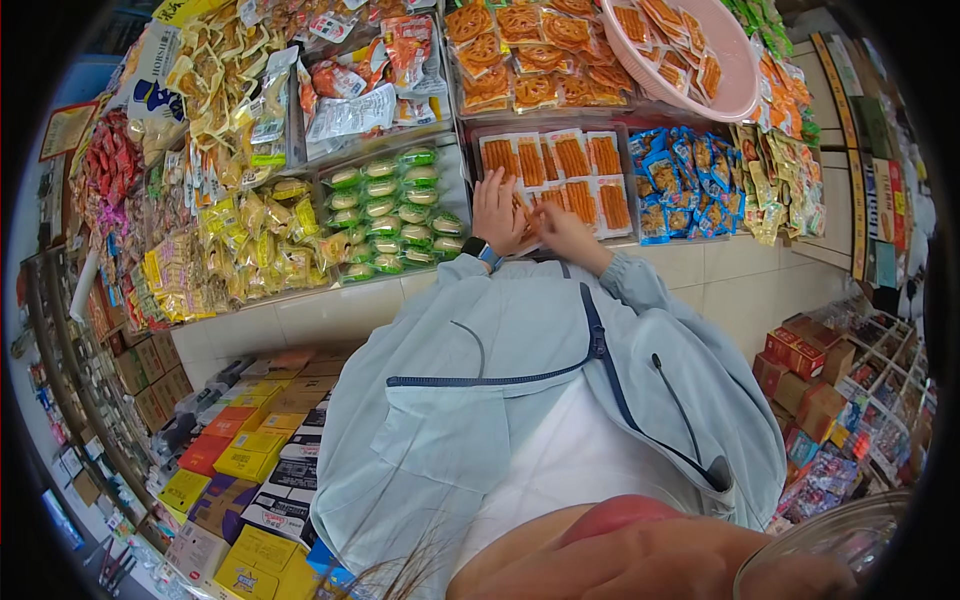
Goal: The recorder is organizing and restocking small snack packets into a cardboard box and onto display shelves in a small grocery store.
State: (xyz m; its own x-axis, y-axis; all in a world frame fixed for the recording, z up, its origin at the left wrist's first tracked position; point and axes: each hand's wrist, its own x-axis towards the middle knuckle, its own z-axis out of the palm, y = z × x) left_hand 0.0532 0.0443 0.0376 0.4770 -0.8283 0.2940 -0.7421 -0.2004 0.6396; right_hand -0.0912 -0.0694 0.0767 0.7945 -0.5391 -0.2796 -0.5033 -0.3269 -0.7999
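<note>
My left hand (498, 213), with a smartwatch (481, 252) on its wrist, lies over the near left part of a clear plastic bin (628, 184). Its extended fingers touch flat snack packets. In the bin are rows of white-edged packets of reddish-brown strips (579, 198). My right hand (568, 234) is just beside the left, fingers bent down at a partly covered packet (528, 238) between the two hands. Both hands hide the packets below them, and whether either grips one cannot be made out.
Left of the bin are green-and-white wrapped snacks (386, 206); right of it, blue packets (679, 184). A pink plastic basket (739, 82) overhangs behind, near packed lotus-root slices (525, 45). Stacked cartons (259, 450) stand at lower left, boxes (806, 360) at lower right.
</note>
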